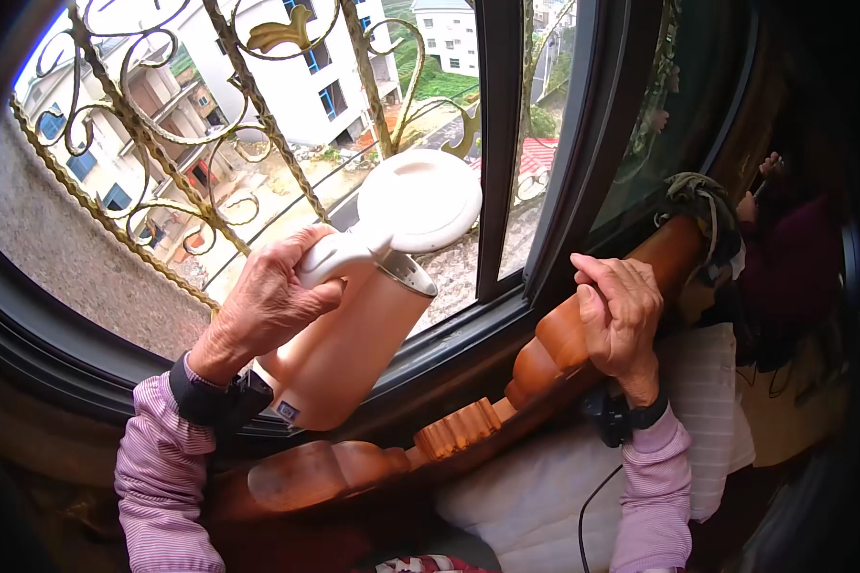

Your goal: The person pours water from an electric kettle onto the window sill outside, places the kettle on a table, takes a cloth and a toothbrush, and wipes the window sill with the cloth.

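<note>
A pale pink kettle [354, 344] with its white lid [420, 201] raised is tilted at the window opening. My left hand [282, 286] is wrapped round its white handle, and the steel rim of the kettle shows under the lid. Over the carved wooden rail [564, 336], to the right of the kettle, my right hand [621, 310] is held with fingers loosely extended and nothing in them. Each wrist wears a black strap.
Twisted metal window bars [248, 95] stand beyond the kettle. A dark window frame [506, 143] rises between the hands. White bedding [545, 497] lies below the rail, and cloths [702, 205] hang at its right end. Another person's hand [747, 205] shows at the far right.
</note>
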`<move>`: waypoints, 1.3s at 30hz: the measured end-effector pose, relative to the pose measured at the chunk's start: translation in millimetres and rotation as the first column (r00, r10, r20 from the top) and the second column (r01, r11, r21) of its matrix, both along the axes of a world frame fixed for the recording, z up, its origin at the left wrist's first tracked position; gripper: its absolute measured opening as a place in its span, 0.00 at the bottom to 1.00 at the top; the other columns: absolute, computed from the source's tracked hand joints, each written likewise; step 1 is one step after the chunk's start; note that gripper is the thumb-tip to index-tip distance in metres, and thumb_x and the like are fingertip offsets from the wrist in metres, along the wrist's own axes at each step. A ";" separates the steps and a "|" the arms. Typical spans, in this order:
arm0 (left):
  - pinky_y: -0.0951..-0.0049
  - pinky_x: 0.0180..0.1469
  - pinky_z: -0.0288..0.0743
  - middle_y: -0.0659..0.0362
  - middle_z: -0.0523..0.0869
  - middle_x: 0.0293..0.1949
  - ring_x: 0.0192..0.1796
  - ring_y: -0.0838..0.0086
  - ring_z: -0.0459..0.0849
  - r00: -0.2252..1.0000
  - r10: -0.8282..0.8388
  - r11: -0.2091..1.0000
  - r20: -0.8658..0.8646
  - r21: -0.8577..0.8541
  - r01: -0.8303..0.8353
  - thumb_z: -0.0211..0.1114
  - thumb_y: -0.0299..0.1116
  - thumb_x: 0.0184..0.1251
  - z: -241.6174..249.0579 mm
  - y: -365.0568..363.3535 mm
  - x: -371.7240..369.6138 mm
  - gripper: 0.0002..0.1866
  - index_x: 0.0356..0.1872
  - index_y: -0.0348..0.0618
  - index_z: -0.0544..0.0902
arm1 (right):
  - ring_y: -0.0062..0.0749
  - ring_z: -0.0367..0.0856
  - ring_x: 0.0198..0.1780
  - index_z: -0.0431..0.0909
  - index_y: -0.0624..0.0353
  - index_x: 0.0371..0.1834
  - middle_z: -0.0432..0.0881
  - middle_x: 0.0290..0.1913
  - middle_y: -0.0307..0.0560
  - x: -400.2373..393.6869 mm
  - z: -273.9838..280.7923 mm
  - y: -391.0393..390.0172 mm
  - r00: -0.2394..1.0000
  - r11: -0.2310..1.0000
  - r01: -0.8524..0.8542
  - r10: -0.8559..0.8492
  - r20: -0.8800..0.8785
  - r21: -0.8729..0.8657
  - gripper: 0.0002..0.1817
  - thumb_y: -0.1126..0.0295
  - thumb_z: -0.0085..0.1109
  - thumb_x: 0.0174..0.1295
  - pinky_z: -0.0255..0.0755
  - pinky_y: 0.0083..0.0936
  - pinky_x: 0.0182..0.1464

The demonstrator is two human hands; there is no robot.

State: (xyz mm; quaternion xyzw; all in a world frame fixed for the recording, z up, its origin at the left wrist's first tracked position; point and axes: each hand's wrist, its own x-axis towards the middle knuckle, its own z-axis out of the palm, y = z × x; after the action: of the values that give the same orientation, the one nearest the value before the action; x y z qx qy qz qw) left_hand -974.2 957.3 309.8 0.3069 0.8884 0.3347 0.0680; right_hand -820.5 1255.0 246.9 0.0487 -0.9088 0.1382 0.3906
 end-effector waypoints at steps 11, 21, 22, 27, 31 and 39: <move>0.68 0.45 0.74 0.49 0.82 0.34 0.37 0.64 0.81 0.996 -0.031 0.990 -0.079 -0.141 0.019 0.61 0.35 0.51 -18.1 22.0 -20.2 0.24 0.50 0.35 0.77 | 0.38 0.78 0.31 0.79 0.62 0.42 0.78 0.28 0.44 -0.6 -1.3 0.1 1.000 1.000 0.002 -0.002 -0.022 0.002 0.14 0.72 0.52 0.53 0.67 0.32 0.43; 0.66 0.44 0.75 0.45 0.82 0.35 0.37 0.61 0.82 0.995 -0.043 0.978 -0.095 -0.206 0.023 0.61 0.34 0.50 -21.1 28.4 -33.8 0.24 0.50 0.34 0.76 | 0.38 0.78 0.30 0.80 0.62 0.42 0.78 0.27 0.44 -1.7 -3.2 -1.8 1.000 1.000 0.017 -0.017 -0.016 0.011 0.15 0.72 0.51 0.52 0.67 0.32 0.44; 0.67 0.43 0.75 0.45 0.82 0.34 0.36 0.62 0.82 0.985 -0.088 0.982 -0.150 -0.181 0.060 0.61 0.34 0.50 -23.3 29.8 -37.0 0.24 0.50 0.33 0.76 | 0.37 0.78 0.30 0.80 0.62 0.42 0.78 0.27 0.44 -1.8 -1.9 -1.0 1.000 1.000 0.025 -0.025 -0.009 0.014 0.15 0.72 0.51 0.52 0.67 0.31 0.44; 0.70 0.42 0.75 0.48 0.82 0.32 0.35 0.67 0.82 0.996 -0.035 0.997 -0.086 -0.071 0.029 0.61 0.33 0.49 -25.0 40.5 -45.4 0.24 0.50 0.32 0.76 | 0.35 0.78 0.30 0.80 0.62 0.43 0.78 0.26 0.42 -2.1 -1.5 -0.8 1.000 1.000 0.016 -0.016 -0.020 0.008 0.15 0.73 0.50 0.52 0.67 0.31 0.43; 0.70 0.43 0.75 0.49 0.82 0.33 0.35 0.68 0.81 0.994 -0.036 0.999 -0.106 -0.043 0.031 0.61 0.33 0.49 -26.6 46.5 -56.0 0.24 0.50 0.33 0.76 | 0.34 0.78 0.29 0.80 0.62 0.42 0.78 0.26 0.42 -2.4 -2.2 0.5 1.000 1.000 0.014 -0.015 -0.025 -0.007 0.14 0.73 0.51 0.52 0.67 0.31 0.43; 0.70 0.43 0.74 0.49 0.83 0.35 0.37 0.67 0.80 0.995 -0.094 0.988 -0.026 -0.122 0.090 0.62 0.34 0.48 -12.8 65.4 -67.7 0.25 0.50 0.33 0.76 | 0.35 0.79 0.30 0.79 0.62 0.42 0.79 0.26 0.42 -2.0 -0.6 3.1 1.000 1.000 0.018 -0.018 -0.023 -0.020 0.14 0.73 0.51 0.52 0.68 0.32 0.43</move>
State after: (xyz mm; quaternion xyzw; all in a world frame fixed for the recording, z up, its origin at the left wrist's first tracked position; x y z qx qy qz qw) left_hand -1041.9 1022.7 297.0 0.3480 0.8928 0.2722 0.0878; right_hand -822.5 1258.1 246.3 0.0383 -0.9033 0.1429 0.4027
